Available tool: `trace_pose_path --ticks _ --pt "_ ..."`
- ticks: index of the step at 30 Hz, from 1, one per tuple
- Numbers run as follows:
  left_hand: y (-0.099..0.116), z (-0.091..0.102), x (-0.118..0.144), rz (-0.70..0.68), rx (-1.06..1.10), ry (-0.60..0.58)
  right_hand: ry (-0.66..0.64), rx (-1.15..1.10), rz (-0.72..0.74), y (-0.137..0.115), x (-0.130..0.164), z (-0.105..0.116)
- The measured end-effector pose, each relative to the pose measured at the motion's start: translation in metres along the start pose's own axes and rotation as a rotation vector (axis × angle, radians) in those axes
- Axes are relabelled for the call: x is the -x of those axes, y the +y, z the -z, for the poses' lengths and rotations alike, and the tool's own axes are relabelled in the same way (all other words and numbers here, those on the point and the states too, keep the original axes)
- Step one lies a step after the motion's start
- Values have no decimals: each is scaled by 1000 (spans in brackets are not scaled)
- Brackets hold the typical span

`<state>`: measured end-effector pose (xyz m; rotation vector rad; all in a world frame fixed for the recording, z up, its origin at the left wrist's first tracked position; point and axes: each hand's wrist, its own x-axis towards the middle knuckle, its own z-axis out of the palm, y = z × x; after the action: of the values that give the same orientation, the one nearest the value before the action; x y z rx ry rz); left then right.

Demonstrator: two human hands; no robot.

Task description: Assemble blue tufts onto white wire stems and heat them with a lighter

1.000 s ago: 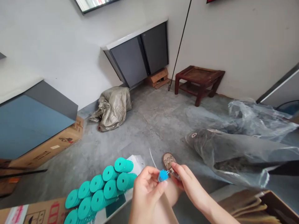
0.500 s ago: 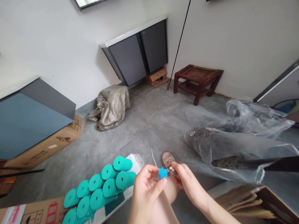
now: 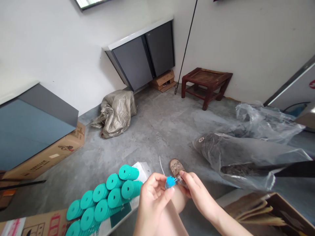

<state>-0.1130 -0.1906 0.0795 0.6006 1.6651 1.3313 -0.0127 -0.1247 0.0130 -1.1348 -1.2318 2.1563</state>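
Between the thumb and fingers of my left hand [image 3: 156, 195] is a small bright-blue piece [image 3: 170, 182] with short prongs on its near face; its exact kind does not show. My right hand [image 3: 194, 190] is closed beside it, pinching a small shiny object [image 3: 180, 179] mostly covered by the fingers. Thin blue strands bridge the short gap between the two hands. Left of my hands, rows of teal discs with centre holes [image 3: 114, 197] stand stacked on a white box [image 3: 142, 167]. Both hands are above my knees.
A cardboard box with brown sheets [image 3: 258, 213] stands at lower right, with clear plastic bags [image 3: 246, 154] behind it. A wooden stool [image 3: 206, 82] is near the wall. A crumpled sack [image 3: 118, 113] lies on the floor near a grey cabinet [image 3: 133, 62]. Another carton [image 3: 49, 160] is at left.
The view has shifted slightly. Both hands keep nearly the same place and grip, and the shiny object in my right hand shows a little differently.
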Motion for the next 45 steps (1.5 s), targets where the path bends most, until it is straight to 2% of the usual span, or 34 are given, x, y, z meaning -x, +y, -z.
trace_pose_path --ticks 4,10,16,25,34,39,43,45 --pt "-1 0 0 -10 29 28 -12 2 2 1 1 0" --pt "-3 3 -2 -3 -62 11 -4 2 0 -4 4 1" --pt "-3 2 -1 -13 -36 4 25 -20 -6 -12 6 1" --pt "4 2 -4 46 -45 8 33 -45 -11 -12 5 2" --pt "1 0 -3 26 2 22 35 -60 2 -11 4 1" --pt "1 1 -3 52 -34 68 23 -183 -48 -9 4 1" --pt "0 2 -5 50 6 -14 -77 -405 -1 -14 11 -1" --pt "-2 2 -5 40 49 -53 -85 -446 42 -16 15 -3"
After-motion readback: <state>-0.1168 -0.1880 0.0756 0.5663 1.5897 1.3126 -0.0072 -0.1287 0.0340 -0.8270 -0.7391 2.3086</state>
